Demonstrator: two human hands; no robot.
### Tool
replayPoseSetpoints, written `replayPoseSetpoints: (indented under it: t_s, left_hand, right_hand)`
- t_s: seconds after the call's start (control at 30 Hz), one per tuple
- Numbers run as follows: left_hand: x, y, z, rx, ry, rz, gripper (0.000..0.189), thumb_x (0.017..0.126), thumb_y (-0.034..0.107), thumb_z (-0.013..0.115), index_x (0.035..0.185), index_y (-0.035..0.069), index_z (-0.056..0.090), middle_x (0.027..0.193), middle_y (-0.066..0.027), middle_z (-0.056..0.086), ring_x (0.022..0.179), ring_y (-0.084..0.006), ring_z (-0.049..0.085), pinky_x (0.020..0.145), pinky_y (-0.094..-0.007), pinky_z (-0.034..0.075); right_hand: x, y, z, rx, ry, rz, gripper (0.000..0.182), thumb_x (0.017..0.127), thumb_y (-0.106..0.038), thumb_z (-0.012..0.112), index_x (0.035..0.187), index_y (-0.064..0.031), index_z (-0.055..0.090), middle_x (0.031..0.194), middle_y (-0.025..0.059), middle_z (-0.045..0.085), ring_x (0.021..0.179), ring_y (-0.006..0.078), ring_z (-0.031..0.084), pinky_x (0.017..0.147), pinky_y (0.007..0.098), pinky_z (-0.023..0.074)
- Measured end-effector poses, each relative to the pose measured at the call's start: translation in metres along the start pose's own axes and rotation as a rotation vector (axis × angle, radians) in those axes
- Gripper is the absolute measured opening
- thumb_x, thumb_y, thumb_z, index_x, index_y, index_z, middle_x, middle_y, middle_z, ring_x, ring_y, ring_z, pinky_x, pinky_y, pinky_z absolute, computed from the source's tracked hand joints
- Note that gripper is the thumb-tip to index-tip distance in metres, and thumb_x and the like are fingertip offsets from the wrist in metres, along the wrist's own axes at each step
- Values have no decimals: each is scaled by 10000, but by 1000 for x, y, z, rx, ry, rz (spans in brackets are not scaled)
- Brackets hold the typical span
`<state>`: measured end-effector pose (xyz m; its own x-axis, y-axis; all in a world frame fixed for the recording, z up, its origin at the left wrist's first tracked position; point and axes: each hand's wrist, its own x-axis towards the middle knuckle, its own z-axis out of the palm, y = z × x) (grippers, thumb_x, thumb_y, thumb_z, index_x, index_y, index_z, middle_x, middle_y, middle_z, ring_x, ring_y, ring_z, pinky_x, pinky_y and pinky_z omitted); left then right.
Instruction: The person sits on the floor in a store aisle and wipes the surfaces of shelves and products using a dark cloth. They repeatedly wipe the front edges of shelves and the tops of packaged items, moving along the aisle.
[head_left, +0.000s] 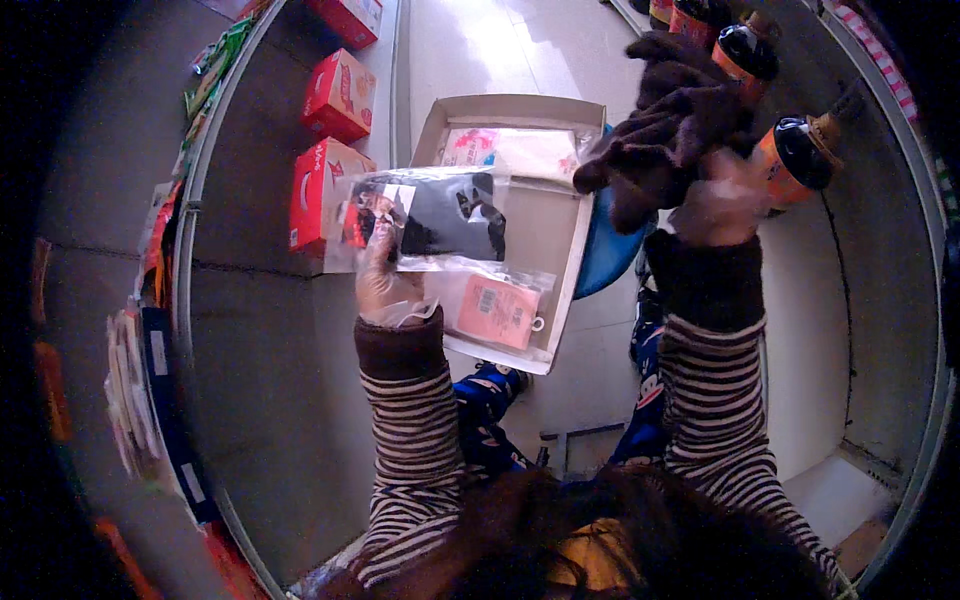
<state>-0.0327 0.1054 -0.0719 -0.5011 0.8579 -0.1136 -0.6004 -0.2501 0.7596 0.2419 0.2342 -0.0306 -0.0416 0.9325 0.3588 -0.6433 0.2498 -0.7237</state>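
My left hand, in what looks like a thin clear glove, grips a clear plastic packet with black contents at its left side. The packet is over a shallow open cardboard box. In my right hand, blurred, is a bunched dark brown plush cloth with finger-like lobes, held up to the right of the box. A pink card in clear wrapping lies at the box's near end. At its far end are wrapped white packets with pink print.
Beneath the box's right side shows a blue stool. Red cartons stand along the left shelf. Several dark bottles with orange labels line the right shelf, close to my right hand. Shelf edges curve along both sides.
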Motion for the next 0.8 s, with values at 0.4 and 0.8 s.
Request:
replayPoseSetpoints:
  t_s: [0.4,0.8]
  left_hand:
    - [74,-36,78,49,109,-286,380,893,161,621,1226,4,526,1204,-154,584,1131,-293,558,980,-476,474]
    - [-24,27,26,824,-35,-177,458,863,-21,566,1309,1,467,1232,-129,562,1122,-231,558,977,-329,451]
  right_hand:
    - [11,-15,-30,131,64,-115,234,873,-81,509,1070,20,585,1035,143,611,862,199,589,768,288,496]
    - [17,-39,-11,798,-144,37,877,766,-676,568,1191,80,443,804,26,550,614,112,527,568,247,472]
